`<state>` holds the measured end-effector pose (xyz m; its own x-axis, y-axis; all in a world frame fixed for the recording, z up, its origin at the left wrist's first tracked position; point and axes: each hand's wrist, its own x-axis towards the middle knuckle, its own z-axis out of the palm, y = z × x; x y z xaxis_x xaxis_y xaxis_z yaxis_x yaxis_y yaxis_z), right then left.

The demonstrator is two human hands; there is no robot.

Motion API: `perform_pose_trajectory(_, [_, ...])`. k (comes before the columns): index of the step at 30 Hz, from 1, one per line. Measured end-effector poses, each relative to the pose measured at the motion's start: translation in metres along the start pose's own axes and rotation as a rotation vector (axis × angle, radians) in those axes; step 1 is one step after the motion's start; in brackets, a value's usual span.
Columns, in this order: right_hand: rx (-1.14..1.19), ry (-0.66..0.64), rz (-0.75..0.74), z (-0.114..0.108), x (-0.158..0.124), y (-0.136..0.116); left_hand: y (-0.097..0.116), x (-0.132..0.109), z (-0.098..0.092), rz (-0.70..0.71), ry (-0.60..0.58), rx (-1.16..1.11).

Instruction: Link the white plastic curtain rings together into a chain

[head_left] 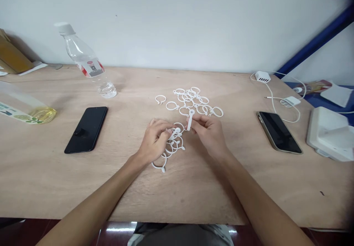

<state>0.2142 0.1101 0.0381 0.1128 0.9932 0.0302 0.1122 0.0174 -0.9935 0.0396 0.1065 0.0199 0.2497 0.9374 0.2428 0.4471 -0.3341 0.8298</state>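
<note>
White plastic curtain rings lie in two groups on the wooden table. My left hand (155,138) is closed, thumb and fingers pinching a white ring (175,132) just above the nearer group (172,149). Between the thumb and fingertips of my right hand (208,132) stands another white ring (190,120), seen edge-on with its round tab at the top. The farther group (189,99) spreads behind my right hand. One single ring (160,99) lies apart to its left. My left hand covers part of the nearer group.
Left of my hands are a black phone (86,130), a water bottle (90,63) and a bottle with yellow liquid (27,109). On the right are another phone (280,132), a white charger (262,77) with cables and a white plastic device (330,133). A wall (177,24) stands behind the table.
</note>
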Motion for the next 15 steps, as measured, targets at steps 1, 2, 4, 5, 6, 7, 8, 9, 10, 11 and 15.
perform_pose_trajectory(1, [0.01,-0.007,-0.006,0.003,-0.002,0.0,0.0,0.0,0.0,0.008,-0.002,-0.011])
perform_pose_trajectory(2, [0.017,-0.006,-0.016,0.006,-0.004,0.0,0.0,-0.001,0.0,0.02,0.0,-0.024])
perform_pose_trajectory(4, [0.011,0.003,-0.038,0.012,-0.008,0.002,0.0,-0.001,-0.001,0.043,-0.003,-0.042])
perform_pose_trajectory(5, [-0.004,0.012,-0.045,0.015,-0.011,0.004,0.0,-0.002,0.0,0.045,-0.01,-0.042])
perform_pose_trajectory(6, [-0.027,0.023,-0.047,0.018,-0.013,0.006,0.0,-0.002,0.0,0.039,-0.022,-0.038])
perform_pose_trajectory(7, [-0.057,0.04,-0.052,0.021,-0.015,0.008,-0.001,-0.002,0.0,0.025,-0.034,-0.034])
perform_pose_trajectory(8, [-0.093,0.057,-0.066,0.023,-0.017,0.011,-0.001,-0.002,0.001,0.01,-0.045,-0.033])
perform_pose_trajectory(9, [-0.13,0.071,-0.093,0.026,-0.019,0.013,-0.001,-0.002,0.001,-0.005,-0.051,-0.038])
perform_pose_trajectory(10, [-0.167,0.077,-0.136,0.027,-0.021,0.014,-0.001,-0.003,0.001,-0.018,-0.05,-0.053])
perform_pose_trajectory(11, [-0.204,0.075,-0.189,0.028,-0.022,0.016,-0.001,-0.003,0.002,-0.027,-0.048,-0.076])
perform_pose_trajectory(15, [-0.338,0.022,-0.369,0.027,-0.023,0.018,-0.002,-0.003,0.003,-0.061,-0.018,-0.216])
